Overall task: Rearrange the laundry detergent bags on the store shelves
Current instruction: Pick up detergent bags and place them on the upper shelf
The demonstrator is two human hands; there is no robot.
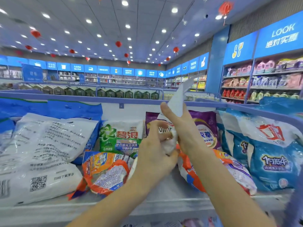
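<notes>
Centre frame, I log my left hand and right hand both gripping a white bag raised above the shelf (other bags lie jumbled), so I judge most sorting remains.

Readable text on store signs and detergent bags

The blue wall sign at upper right reads "LOOK"; the green detergent bag at centre carries "ARIEL" and "碧浪"; the teal bag at right shows "1", "4"; other print is too blurred.
</notes>
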